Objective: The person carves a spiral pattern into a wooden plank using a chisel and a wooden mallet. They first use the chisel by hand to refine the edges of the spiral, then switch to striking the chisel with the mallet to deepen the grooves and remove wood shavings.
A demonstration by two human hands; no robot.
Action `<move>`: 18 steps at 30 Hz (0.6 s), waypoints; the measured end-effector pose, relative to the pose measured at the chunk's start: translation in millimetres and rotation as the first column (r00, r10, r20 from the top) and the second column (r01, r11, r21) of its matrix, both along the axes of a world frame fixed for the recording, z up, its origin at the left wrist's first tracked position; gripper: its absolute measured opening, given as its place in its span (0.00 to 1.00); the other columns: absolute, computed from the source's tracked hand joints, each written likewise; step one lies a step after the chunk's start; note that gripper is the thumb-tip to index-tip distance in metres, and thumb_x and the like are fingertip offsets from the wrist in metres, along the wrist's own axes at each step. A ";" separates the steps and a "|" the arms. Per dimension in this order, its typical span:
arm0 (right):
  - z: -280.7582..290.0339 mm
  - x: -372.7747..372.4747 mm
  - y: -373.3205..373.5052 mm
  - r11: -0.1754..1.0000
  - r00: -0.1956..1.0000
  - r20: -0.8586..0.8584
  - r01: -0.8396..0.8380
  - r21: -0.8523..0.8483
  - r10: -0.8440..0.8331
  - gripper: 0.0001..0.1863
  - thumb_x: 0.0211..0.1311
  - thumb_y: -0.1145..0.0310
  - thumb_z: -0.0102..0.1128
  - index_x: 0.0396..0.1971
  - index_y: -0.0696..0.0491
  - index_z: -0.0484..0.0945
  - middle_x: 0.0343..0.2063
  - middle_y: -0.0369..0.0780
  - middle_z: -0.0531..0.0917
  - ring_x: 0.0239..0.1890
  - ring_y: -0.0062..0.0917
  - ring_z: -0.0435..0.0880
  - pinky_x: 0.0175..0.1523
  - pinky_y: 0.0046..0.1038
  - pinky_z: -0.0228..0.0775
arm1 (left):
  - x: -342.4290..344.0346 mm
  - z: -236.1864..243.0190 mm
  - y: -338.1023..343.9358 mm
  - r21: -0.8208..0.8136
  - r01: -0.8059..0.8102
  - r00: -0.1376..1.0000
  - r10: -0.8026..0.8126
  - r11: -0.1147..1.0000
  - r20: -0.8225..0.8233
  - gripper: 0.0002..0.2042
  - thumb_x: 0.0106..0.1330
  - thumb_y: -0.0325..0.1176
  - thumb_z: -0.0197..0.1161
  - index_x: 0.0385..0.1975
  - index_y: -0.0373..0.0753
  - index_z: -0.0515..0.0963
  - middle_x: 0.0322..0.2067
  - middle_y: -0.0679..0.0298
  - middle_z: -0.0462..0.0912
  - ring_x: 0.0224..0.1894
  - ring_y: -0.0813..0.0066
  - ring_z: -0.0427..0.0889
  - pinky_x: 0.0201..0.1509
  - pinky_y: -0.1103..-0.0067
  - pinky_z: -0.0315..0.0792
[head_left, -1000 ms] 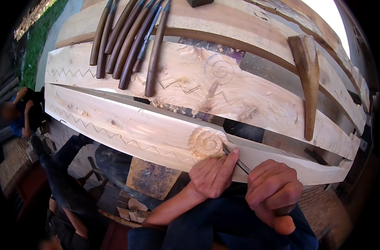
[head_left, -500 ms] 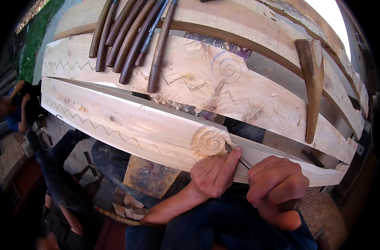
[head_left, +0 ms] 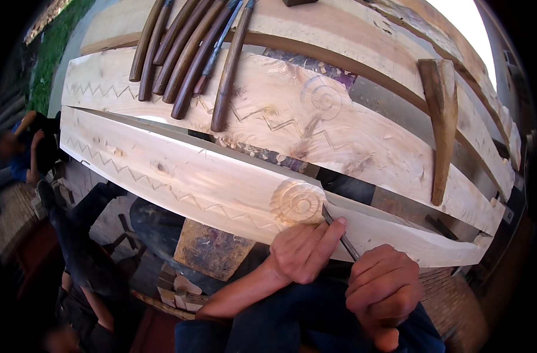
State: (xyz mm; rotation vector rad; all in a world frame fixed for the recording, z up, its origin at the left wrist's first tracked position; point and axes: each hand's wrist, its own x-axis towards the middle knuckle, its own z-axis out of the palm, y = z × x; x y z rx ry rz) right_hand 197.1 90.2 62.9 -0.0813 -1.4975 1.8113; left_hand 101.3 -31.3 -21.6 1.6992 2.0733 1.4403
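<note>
A pale board [head_left: 192,176] with a carved zigzag lies before me, bearing a round spiral rosette [head_left: 298,200] near its right part. My left hand [head_left: 303,250] rests at the board's near edge below the rosette, fingers curled, index finger against the steel chisel [head_left: 349,246]. The chisel's tip is at the rosette's right rim. My right hand [head_left: 383,285] is closed round the chisel's handle, mostly hiding it, over my dark-clad lap.
Several wooden-handled gouges [head_left: 224,88] lie on a second carved board [head_left: 398,165]; a wooden mallet [head_left: 437,123] lies right of them, more planks [head_left: 327,29] behind. Two other people [head_left: 30,153] [head_left: 86,306] sit at the left, near wood offcuts [head_left: 180,291].
My right hand has dropped down and slightly left with the chisel, whose angle is steeper. My left hand has shifted slightly down and right, still at the blade.
</note>
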 end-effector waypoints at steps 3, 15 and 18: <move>-2.2 -2.4 15.0 0.996 0.998 -0.040 -0.048 -0.077 0.045 0.37 0.85 0.44 0.60 0.18 0.58 0.73 0.22 0.48 0.85 0.10 0.25 0.70 0.16 0.26 0.57 | 0.4 0.7 1.7 -0.008 0.007 1.000 -0.007 1.000 0.006 0.21 0.67 0.18 0.66 0.60 0.22 0.84 0.36 0.52 0.90 0.26 0.70 0.85 0.29 0.75 0.78; -3.7 -19.2 26.9 0.988 0.992 -0.025 -0.129 -0.083 0.127 0.37 0.82 0.39 0.62 0.18 0.53 0.69 0.17 0.44 0.85 0.07 0.20 0.69 0.12 0.22 0.58 | 0.8 1.1 1.6 -0.062 -0.036 0.999 0.037 0.997 0.023 0.23 0.65 0.17 0.68 0.62 0.23 0.84 0.37 0.54 0.90 0.27 0.71 0.86 0.31 0.76 0.79; -5.5 -21.3 27.4 0.987 0.990 -0.027 -0.140 -0.080 0.139 0.37 0.82 0.39 0.62 0.19 0.53 0.69 0.17 0.44 0.85 0.07 0.20 0.70 0.12 0.22 0.58 | 1.4 -0.2 2.5 -0.052 -0.049 0.998 0.051 0.997 0.031 0.23 0.65 0.16 0.67 0.62 0.23 0.84 0.37 0.54 0.90 0.27 0.72 0.86 0.30 0.76 0.78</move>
